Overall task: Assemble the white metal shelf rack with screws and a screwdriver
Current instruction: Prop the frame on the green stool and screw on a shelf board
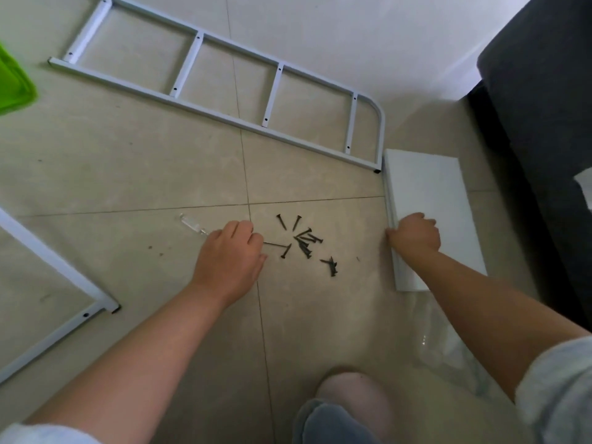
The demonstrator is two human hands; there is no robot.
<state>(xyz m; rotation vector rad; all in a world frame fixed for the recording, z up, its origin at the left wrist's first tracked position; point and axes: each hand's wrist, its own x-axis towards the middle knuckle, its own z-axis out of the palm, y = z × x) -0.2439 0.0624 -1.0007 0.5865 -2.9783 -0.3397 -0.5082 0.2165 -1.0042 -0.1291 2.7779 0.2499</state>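
Observation:
A white ladder-like side frame (224,75) of the rack lies flat on the tiled floor at the back. The corner of a second white frame (64,277) shows at the left edge. Several dark screws (304,241) are scattered on the floor in the middle. My left hand (230,261) is curled over a screwdriver with a clear handle (192,224); its thin shaft (275,245) points toward the screws. My right hand (415,235) grips the left edge of a stack of white shelf boards (429,193).
A dark grey sofa (544,107) fills the right side. A green plastic item (12,84) sits at the far left. A clear plastic bag (442,341) lies on the floor under my right forearm. My knee (346,408) is at the bottom.

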